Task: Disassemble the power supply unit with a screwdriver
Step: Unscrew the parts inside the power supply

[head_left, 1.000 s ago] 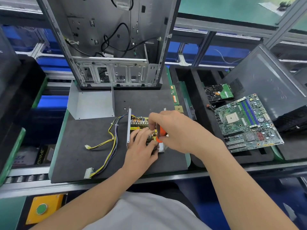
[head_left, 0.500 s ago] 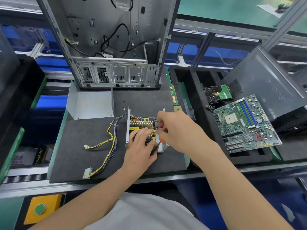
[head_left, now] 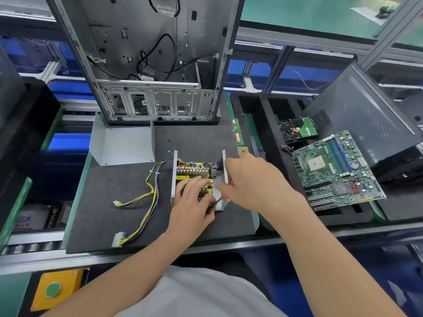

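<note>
Power supply unit, cover off, sits in the middle of the dark surface, its yellow wire bundle trailing left. We see the left hand lying on the circuit board, fingers straight and slightly apart. The right hand has its fingers clamped on an orange-handled screwdriver, tip down at the unit's near right corner, beside the left thumb.

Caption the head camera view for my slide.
Left hand rests on the opened power supply unit; right hand holds an orange-handled screwdriver.
</note>
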A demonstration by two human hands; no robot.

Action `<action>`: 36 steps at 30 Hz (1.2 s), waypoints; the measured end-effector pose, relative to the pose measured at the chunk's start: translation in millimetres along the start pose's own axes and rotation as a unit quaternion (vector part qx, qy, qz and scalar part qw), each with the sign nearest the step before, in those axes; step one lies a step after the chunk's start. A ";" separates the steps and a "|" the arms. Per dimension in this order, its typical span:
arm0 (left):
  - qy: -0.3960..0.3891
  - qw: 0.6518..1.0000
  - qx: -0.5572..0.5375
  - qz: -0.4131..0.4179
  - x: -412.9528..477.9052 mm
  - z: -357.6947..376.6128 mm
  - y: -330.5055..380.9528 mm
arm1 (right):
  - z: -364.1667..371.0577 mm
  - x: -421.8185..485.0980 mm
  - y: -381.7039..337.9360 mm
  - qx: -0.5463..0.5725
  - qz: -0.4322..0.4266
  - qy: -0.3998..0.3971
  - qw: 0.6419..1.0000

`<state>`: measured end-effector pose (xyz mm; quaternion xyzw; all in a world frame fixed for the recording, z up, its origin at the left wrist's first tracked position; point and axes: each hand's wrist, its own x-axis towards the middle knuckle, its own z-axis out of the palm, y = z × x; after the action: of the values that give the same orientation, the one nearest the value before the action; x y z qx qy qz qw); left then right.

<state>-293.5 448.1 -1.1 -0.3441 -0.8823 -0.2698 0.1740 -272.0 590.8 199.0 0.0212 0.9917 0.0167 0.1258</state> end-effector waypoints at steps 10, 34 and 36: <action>0.031 0.999 0.020 0.014 -2.4 8.8 -4.3 | -5.4 -3.3 -6.1 0.068 -0.192 -0.012 0.979; 0.021 1.000 0.015 0.001 -1.4 3.3 -1.5 | -10.1 3.5 -2.2 0.080 -0.182 -0.045 0.979; 0.023 1.000 0.012 0.007 -2.1 4.3 -2.3 | -5.8 2.4 -5.0 0.107 -0.158 -0.034 0.981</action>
<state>-294.2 448.1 -6.4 -0.3418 -0.8788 -0.2655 0.2008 -276.0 585.7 203.7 -0.1221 0.9737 -0.1107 0.1576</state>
